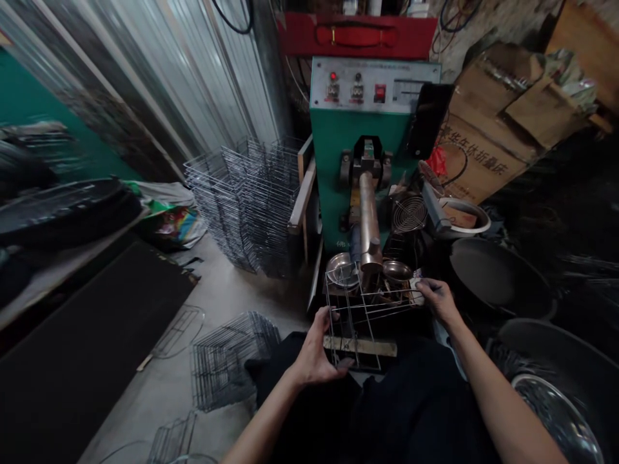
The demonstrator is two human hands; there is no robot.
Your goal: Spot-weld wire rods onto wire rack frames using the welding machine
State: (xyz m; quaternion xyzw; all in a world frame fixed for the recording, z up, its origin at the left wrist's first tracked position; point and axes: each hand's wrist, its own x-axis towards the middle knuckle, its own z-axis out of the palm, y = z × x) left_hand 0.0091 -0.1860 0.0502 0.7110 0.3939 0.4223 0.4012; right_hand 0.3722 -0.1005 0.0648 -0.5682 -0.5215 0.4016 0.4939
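A small wire rack [358, 303] sits over my lap, close under the copper-coloured arm [370, 219] of a green welding machine [333, 148]. My left hand [316, 354] grips the rack's left side, fingers at the upper wires and thumb near the lower ones. Off to the right, my right hand [438, 299] pinches the far end of thin wires that run across to the rack. I cannot tell whether these wires are joined to it. Metal bowls [342, 269] stand behind the rack, partly hidden by its wires.
Nested wire baskets [246, 206] are piled left of the machine. More wire racks [232, 361] lie on the floor beside my left leg. Dark round pans [500, 277] and a cardboard box [488, 142] stand on the right. A phone [428, 119] is fixed at the machine's front.
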